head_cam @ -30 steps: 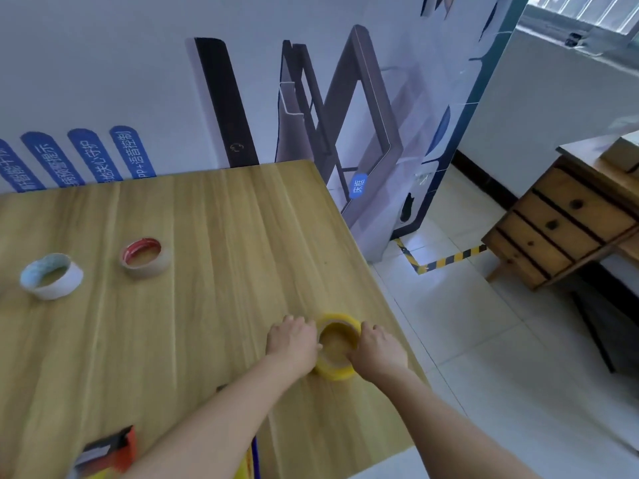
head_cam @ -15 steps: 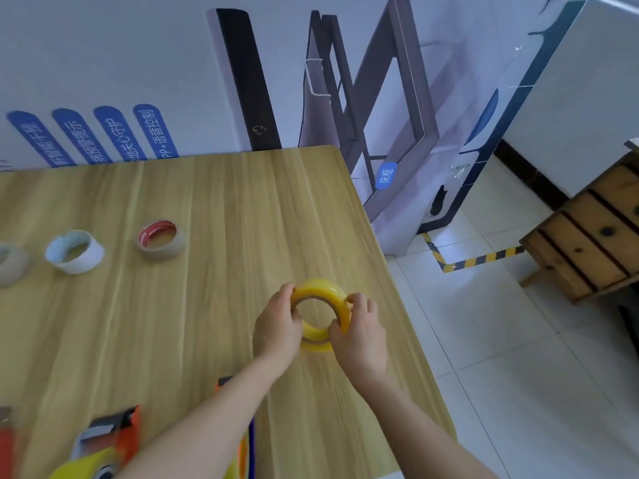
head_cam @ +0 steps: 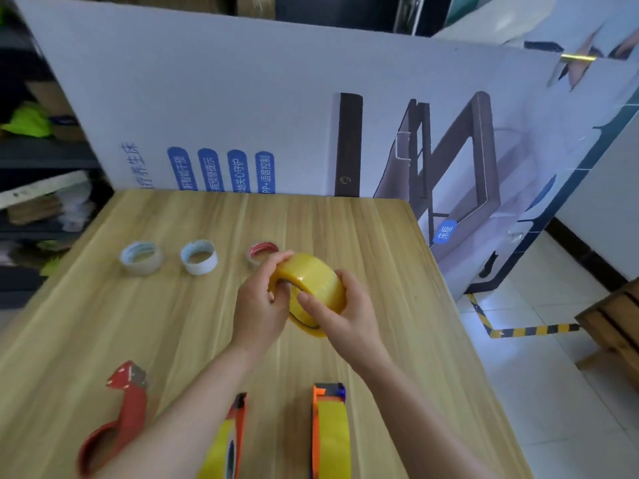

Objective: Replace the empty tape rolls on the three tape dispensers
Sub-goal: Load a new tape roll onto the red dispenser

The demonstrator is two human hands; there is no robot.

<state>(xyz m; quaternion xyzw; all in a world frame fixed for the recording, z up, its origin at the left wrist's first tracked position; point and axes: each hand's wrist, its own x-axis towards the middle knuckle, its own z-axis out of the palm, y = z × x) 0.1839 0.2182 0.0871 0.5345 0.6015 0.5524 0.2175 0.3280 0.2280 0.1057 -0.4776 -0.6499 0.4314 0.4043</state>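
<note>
— Which step are you at?

— The last one, I think. To the right of the red dispenser (head_cam: 117,420) stand an orange dispenser (head_cam: 239,414) and a second orange dispenser (head_cam: 328,430), both carrying yellow tape. The red dispenser itself looks empty. Beyond it three empty cores (head_cam: 198,256) lie on the desk (head_cam: 345,233).

— Where is the new roll?

— The yellow roll (head_cam: 313,283) is in the air, beyond the red dispenser and to its right. My left hand (head_cam: 261,309) and right hand (head_cam: 345,316) take it from two sides, and the fingers of both are clamped on it.

— How does it point?

— It stands on edge. The axis through the hole runs about left to right, and the open face looks toward my left hand.

— And next?

— I judge I must bring it to the red dispenser, keep this axis, and push the hole onto the hub.
</note>
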